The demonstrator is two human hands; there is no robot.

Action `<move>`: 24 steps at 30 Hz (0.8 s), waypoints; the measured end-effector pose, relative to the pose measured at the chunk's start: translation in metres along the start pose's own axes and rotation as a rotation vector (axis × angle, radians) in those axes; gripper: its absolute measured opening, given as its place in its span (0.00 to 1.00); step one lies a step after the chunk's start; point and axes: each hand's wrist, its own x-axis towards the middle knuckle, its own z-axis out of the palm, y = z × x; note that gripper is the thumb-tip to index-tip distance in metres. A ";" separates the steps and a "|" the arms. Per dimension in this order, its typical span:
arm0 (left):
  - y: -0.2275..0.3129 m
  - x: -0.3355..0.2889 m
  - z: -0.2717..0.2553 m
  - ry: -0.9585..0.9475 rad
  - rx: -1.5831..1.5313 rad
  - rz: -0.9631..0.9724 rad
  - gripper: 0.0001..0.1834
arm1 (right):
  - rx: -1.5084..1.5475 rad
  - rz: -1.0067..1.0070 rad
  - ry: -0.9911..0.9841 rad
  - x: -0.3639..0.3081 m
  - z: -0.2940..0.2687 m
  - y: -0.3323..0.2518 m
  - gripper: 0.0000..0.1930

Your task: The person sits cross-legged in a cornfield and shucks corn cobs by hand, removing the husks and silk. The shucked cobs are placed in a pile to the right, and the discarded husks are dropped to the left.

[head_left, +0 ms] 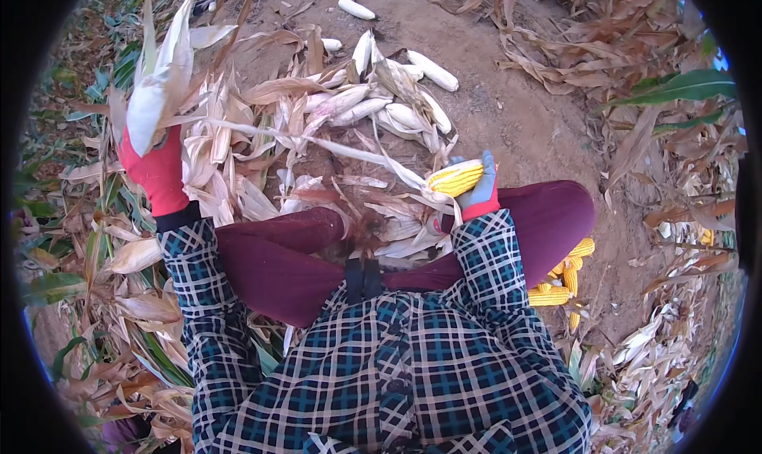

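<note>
My right hand [485, 186], in a grey and red glove, grips an ear of corn [456, 179] above my right knee. Yellow kernels show along it, and pale husk covers its upper side. Out to the left, my left hand [152, 168], in a red glove, is closed on a bunch of pale corn husk [159, 97] that stands up from the fist. A long twisted strip of husk [341, 148] stretches between the two hands. The left fingers are partly hidden by the husk.
Pale whitish ears [361, 111] lie in a loose pile on the soil ahead. Bare yellow ears [556, 291] rest beside my right thigh. Dry husks [226, 156] cover the ground at left, and dry stalks and leaves [571, 49] stand along the right.
</note>
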 end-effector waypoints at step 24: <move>0.245 -0.228 0.018 -1.501 -2.067 -1.458 0.32 | -0.289 -0.214 -0.388 -0.091 0.076 0.052 0.18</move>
